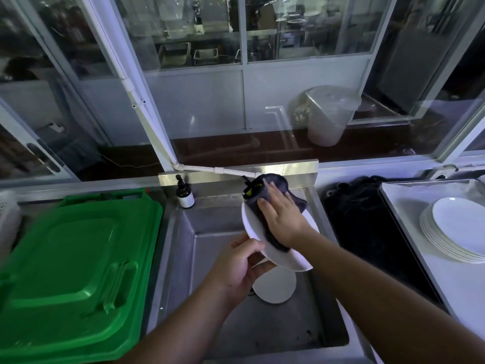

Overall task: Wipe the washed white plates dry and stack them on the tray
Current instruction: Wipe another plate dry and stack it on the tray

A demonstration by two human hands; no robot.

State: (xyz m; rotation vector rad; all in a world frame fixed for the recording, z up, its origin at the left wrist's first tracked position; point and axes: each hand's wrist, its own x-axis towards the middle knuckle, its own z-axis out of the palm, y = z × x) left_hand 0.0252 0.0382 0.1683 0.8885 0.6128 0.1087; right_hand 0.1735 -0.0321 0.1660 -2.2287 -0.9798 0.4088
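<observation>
Over the steel sink [262,334] my left hand [237,266] grips the lower edge of a tilted white plate [253,227]. My right hand [282,219] lies flat, fingers straight, pressing a dark grey cloth [265,190] against the plate's upper face. Another white plate [275,286] lies in the sink beneath the held one. A stack of several white plates [456,229] sits on the tray [404,203] at the right.
A green bin lid [70,274] lies left of the sink. A brown pump bottle [185,194] stands at the sink's back left corner. A black mat [367,227] lies between sink and tray. Glass windows rise behind the counter.
</observation>
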